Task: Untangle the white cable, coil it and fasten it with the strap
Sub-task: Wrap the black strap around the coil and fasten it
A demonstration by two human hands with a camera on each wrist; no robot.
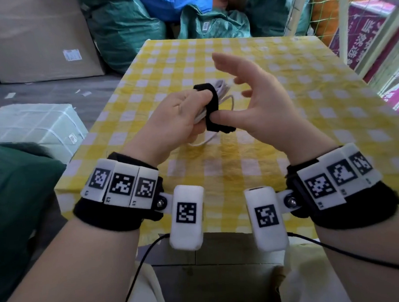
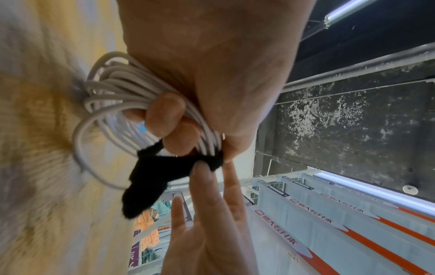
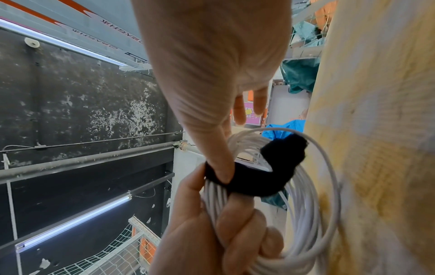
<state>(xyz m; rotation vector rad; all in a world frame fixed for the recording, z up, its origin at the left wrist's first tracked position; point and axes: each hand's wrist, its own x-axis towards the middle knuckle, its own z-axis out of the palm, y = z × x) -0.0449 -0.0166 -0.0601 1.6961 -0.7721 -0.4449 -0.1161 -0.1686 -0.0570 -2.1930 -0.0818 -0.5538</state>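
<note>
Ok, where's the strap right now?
In the head view the strap is wrapped over the coiled cable, held in the left hand above the table, with the right hand's thumb pressing it.

The head view looks forward and down from above both wrists, taking in the yellow checked table [image 1: 287, 145] beyond the hands. The left wrist view looks along the left hand [image 2: 212, 65] from close behind its palm; the right wrist view does likewise along the right hand [image 3: 212, 65]. All three share the white cable [image 3: 310, 214] and black strap [image 2: 150, 178] between the hands.
</note>
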